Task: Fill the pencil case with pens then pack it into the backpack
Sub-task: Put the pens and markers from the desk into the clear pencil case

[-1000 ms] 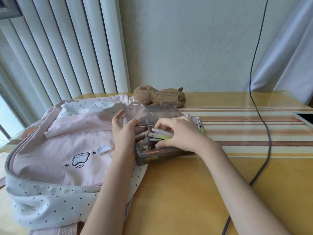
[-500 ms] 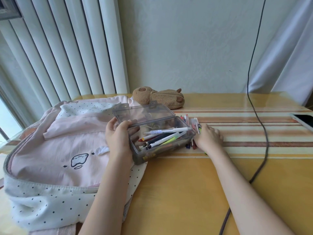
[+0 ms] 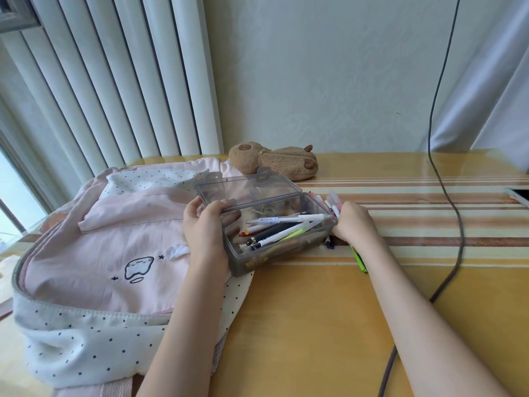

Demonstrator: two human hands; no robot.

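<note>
A clear grey plastic pencil case (image 3: 317, 240) stands open on the table, its lid (image 3: 246, 186) tilted back, with several pens (image 3: 282, 229) lying inside. My left hand (image 3: 204, 227) grips the case's left end, thumb over the rim. My right hand (image 3: 353, 222) rests just right of the case, fingers closed around a bunch of loose pens (image 3: 333, 204) on the table; a green pen (image 3: 359, 259) pokes out under the wrist. The pink and white dotted backpack (image 3: 114, 242) lies flat at the left, partly under the case.
A brown plush toy (image 3: 274, 163) lies behind the case by the wall. A dark cable (image 3: 449, 196) hangs down and runs across the table at the right. A phone (image 3: 519, 194) sits at the right edge. Vertical blinds fill the left background.
My right hand left the case, where it had laid pens, and moved right to the loose pens on the table. The left hand still holds the case.
</note>
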